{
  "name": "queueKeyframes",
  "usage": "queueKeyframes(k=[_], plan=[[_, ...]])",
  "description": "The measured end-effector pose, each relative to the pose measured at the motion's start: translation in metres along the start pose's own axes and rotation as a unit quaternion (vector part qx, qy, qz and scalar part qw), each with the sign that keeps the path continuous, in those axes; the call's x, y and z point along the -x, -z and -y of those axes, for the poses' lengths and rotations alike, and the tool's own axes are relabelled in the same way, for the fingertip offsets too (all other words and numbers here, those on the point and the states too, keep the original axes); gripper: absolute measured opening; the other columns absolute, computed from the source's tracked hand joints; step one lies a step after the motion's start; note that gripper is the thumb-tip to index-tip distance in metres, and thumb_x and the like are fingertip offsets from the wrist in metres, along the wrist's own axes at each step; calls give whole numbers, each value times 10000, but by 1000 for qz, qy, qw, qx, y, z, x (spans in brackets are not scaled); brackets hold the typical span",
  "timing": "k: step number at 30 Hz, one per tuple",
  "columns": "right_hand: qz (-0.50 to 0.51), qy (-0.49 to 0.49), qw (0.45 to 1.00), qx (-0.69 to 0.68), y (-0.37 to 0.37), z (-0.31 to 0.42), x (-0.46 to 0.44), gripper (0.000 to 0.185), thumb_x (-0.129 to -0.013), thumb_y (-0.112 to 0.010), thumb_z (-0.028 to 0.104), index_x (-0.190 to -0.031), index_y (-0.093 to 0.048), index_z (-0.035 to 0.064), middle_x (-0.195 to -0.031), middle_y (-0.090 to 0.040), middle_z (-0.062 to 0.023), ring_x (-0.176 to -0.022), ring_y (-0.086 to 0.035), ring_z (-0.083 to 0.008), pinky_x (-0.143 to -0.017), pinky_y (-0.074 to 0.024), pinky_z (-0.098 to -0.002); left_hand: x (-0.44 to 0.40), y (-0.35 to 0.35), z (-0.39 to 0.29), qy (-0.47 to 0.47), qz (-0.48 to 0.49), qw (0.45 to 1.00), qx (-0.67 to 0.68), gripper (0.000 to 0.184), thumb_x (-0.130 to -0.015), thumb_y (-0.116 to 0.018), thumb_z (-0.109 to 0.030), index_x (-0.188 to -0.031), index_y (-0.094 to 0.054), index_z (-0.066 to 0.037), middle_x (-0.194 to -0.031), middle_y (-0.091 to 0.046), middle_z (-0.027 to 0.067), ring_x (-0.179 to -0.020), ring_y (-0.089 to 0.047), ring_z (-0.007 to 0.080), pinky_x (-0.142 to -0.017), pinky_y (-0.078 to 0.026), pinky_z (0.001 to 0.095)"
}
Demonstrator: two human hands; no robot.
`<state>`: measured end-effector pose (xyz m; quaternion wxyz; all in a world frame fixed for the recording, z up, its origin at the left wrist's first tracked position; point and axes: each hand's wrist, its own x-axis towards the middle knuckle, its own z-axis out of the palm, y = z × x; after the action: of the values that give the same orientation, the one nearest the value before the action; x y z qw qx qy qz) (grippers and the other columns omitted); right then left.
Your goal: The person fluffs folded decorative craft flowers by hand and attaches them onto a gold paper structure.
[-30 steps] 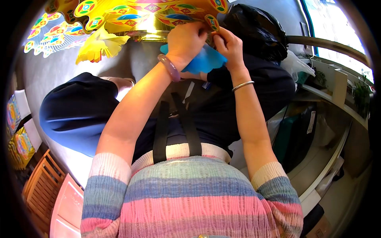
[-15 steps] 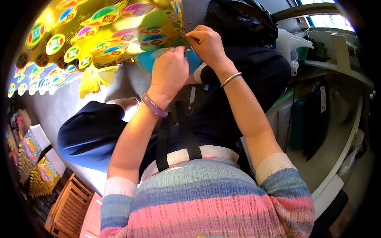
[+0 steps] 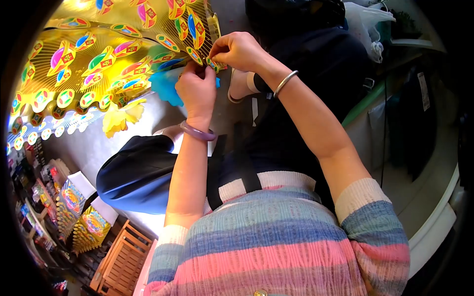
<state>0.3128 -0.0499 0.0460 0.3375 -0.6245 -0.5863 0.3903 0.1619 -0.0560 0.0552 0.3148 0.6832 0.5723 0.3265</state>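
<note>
A large shiny gold sheet (image 3: 106, 61) with colourful printed ovals fills the upper left and has a scalloped lower edge. My left hand (image 3: 197, 93), with a purple bangle at its wrist, has its fingers closed on the right edge of the sheet. Just above and to the right, my right hand (image 3: 239, 52) pinches the same edge, a silver bangle on its wrist. Blue paper (image 3: 167, 88) shows behind my left hand. Yellow ruffled paper (image 3: 122, 117) hangs under the sheet.
My crossed legs are below the hands. Black bags (image 3: 296, 17) and a white plastic bag (image 3: 368, 27) are at the top right. A wooden folding chair (image 3: 123, 259) stands at the lower left, near patterned packets (image 3: 91, 224). A white shelf edge (image 3: 434, 232) is at the right.
The view has turned, so the gold sheet and black bags appear shifted. My hands have moved left with the sheet's edge and are now close together, after being slightly apart.
</note>
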Motion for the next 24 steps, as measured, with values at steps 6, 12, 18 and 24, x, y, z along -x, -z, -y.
queueKeyframes(k=[6, 12, 18, 24], plan=[[-160, 45, 986, 8, -18, -13, 13, 137, -735, -638, 89, -854, -684, 37, -767, -666, -101, -687, -646, -176, -659, -501, -261, 3, -5, 11, 16, 21, 999, -33, 152, -767, -628, -161, -797, -651, -13, -680, -654, 119, -598, -635, 245, -584, -481, 325], [-224, -21, 965, -137, -37, -10, 21, 120, -745, -641, 81, -843, -685, 28, -755, -669, -101, -682, -641, -155, -652, -499, -252, 4, -7, 13, 101, 51, 983, 146, 156, -828, -620, -55, -924, -617, 68, -833, -664, 100, -712, -648, 151, -602, -527, 259], [-236, -95, 889, -381, -65, -19, 15, 101, -755, -649, 57, -833, -684, 4, -776, -674, -81, -696, -613, -122, -667, -493, -250, 5, -8, 11, 139, 48, 967, 207, 157, -840, -598, -29, -969, -608, 61, -879, -662, 105, -744, -653, 163, -614, -534, 260], [-221, -118, 846, -470, -67, -16, 16, 101, -806, -637, 20, -898, -644, -21, -839, -652, -66, -750, -599, -105, -693, -485, -224, 6, -9, 9, 145, 48, 963, 223, 161, -846, -585, -21, -986, -607, 56, -905, -660, 109, -765, -653, 165, -607, -536, 263]])
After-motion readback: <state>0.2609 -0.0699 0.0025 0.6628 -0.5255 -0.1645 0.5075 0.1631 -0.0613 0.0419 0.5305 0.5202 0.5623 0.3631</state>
